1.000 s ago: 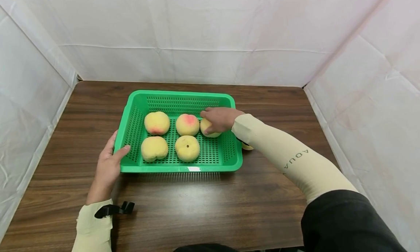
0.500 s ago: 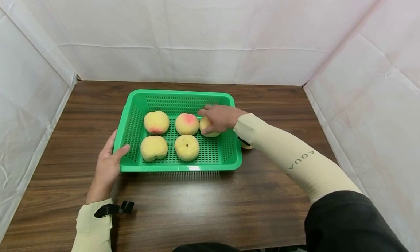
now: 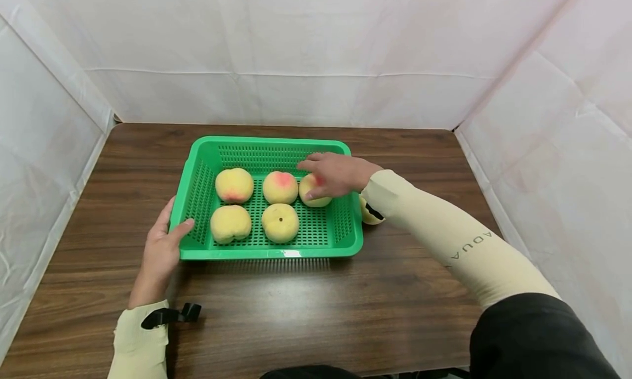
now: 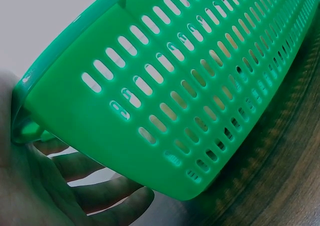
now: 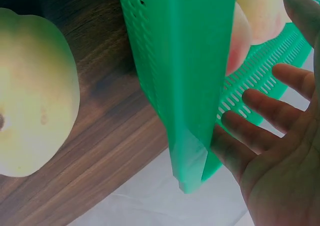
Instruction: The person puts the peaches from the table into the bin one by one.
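A green plastic basket (image 3: pixel 227 255) with slotted walls holds several yellow peaches with red blushes. At its left end, my left hand (image 3: pixel 163 246) grips the rim, thumb over the top and fingers along the outside wall; the left wrist view shows those fingers (image 4: pixel 107 191) beyond the wall's edge. My right hand (image 3: pixel 340 174) hovers over the back right peach (image 3: pixel 317 202), partly covering it, fingers spread and relaxed. In the right wrist view the palm (image 5: pixel 285 181) holds nothing. Another peach (image 3: pixel 371 216) lies on the table outside the basket's right end, partly behind the right forearm.
The basket stands on a dark wood-grain table (image 3: pixel 276 318). White cloth walls (image 3: pixel 306 55) enclose the table at the back and both sides. Inside the basket, two peaches sit in the front row, including one with a dark stem pit (image 3: pixel 280 224).
My right hand has let go of the back right peach, its fingers spreading and rising rightward. More of that peach and of the one outside shows. The left hand and basket stay put.
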`<action>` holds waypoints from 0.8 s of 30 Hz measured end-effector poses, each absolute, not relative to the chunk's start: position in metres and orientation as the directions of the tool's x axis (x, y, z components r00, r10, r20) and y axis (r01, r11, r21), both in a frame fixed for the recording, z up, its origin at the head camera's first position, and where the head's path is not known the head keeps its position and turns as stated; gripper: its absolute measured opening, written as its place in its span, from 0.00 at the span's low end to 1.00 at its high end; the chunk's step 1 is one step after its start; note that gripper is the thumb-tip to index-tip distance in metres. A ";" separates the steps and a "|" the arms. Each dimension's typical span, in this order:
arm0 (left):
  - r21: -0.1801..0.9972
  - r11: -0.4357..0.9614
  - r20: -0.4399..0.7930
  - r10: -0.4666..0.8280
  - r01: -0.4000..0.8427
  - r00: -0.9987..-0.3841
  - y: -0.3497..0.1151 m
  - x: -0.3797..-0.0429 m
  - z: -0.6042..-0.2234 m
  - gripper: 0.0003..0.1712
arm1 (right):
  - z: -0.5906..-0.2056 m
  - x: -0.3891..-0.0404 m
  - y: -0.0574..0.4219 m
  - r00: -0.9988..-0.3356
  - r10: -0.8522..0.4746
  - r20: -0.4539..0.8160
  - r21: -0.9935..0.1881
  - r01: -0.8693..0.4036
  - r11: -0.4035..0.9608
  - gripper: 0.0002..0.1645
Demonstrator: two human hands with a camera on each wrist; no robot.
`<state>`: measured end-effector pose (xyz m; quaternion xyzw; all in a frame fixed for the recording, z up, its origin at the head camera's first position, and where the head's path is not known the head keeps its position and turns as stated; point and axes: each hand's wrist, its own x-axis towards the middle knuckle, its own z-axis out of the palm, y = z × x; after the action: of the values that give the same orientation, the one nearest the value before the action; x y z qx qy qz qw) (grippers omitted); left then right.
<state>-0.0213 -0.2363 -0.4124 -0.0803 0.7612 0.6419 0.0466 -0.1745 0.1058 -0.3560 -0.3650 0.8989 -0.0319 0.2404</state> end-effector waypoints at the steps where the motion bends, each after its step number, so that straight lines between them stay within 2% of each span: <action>1: 0.969 0.165 -0.176 -0.063 -0.184 -0.982 -0.236 -0.021 -0.412 0.35 | -0.355 -0.174 0.107 -0.616 -0.676 -0.404 -0.239 -0.643 0.728 0.45; 10: 0.968 0.170 -0.176 -0.067 -0.185 -0.982 -0.236 -0.021 -0.412 0.34 | -0.343 -0.164 0.126 -0.631 -0.683 -0.367 -0.265 -0.634 0.727 0.43; 17: 0.966 0.185 -0.172 -0.064 -0.182 -0.983 -0.237 -0.021 -0.412 0.34 | -0.337 -0.156 0.149 -0.636 -0.716 -0.287 -0.268 -0.665 0.697 0.44; 24: 0.966 0.186 -0.169 -0.067 -0.179 -0.983 -0.236 -0.021 -0.412 0.35 | -0.331 -0.149 0.175 -0.678 -0.698 -0.230 -0.268 -0.646 0.715 0.48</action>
<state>-0.0211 -0.2364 -0.4121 -0.0797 0.7688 0.6329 0.0443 -0.1486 0.1750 -0.3312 -0.3684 0.9122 -0.0823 0.1592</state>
